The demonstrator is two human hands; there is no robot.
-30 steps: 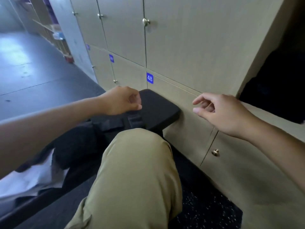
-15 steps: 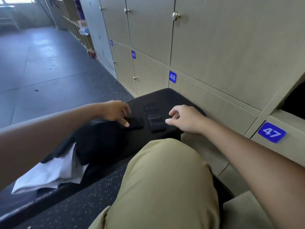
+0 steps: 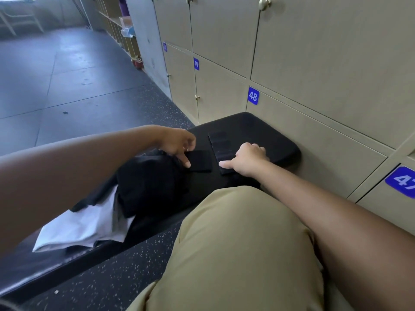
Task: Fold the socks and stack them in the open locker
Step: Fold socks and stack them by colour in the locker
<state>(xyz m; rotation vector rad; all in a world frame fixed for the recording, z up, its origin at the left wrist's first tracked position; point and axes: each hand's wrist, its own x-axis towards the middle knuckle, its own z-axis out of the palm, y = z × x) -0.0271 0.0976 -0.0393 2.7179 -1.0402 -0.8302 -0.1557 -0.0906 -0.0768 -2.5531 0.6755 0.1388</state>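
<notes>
Two black socks lie on a black padded bench. A long flat sock stretches away from me, and my right hand presses its near end with the thumb out and the fingers curled. A small folded sock lies just to its left. My left hand touches the folded sock's left edge with a fingertip, fingers spread. A heap of dark clothes lies left of the folded sock. The open locker shows only as a dark sliver at the right edge.
Beige locker doors numbered 47 to 49 close the right side. White cloth hangs off the bench below the dark heap. My knee in khaki trousers fills the foreground. Grey speckled floor stretches to the left.
My view swung left from the open locker to the bench. My right hand came down from the locker front onto the long sock. My left hand opened beside the folded sock.
</notes>
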